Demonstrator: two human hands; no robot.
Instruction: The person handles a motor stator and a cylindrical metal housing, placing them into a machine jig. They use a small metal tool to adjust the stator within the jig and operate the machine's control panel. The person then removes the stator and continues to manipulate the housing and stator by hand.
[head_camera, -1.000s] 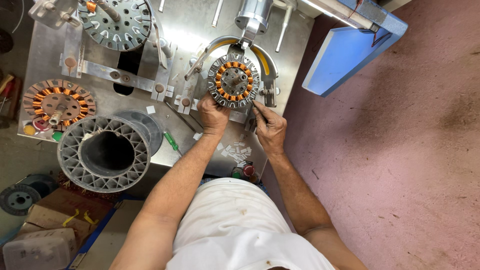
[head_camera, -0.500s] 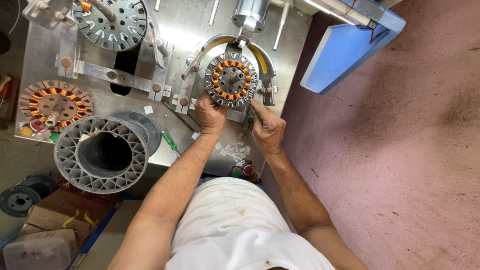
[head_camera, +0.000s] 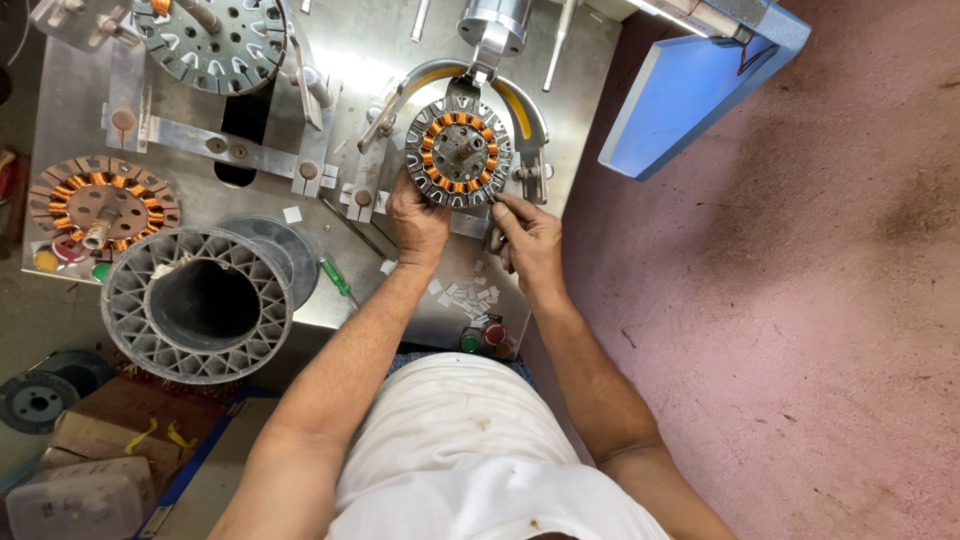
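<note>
A round metal stator (head_camera: 458, 152) with orange copper coils sits in a fixture on the steel bench (head_camera: 400, 60), under a curved yellow guard and a vertical cylinder (head_camera: 492, 22). My left hand (head_camera: 417, 218) grips the stator's lower left rim. At its lower right rim my right hand (head_camera: 527, 236) has its fingers pinched together, touching the edge; whether they hold something small is unclear.
A second wound stator (head_camera: 100, 203) lies at the bench's left. A large grey plastic spool (head_camera: 198, 303) stands near the front. A bare lamination disc (head_camera: 212, 38) is top left. Small white paper slips (head_camera: 470, 297), a green screwdriver (head_camera: 337, 277), push buttons (head_camera: 483, 337) and a blue box (head_camera: 690, 85) are nearby.
The view has shifted a little. Both hands stay at the stator's lower rim, the right hand's fingers having moved slightly closer to its edge.
</note>
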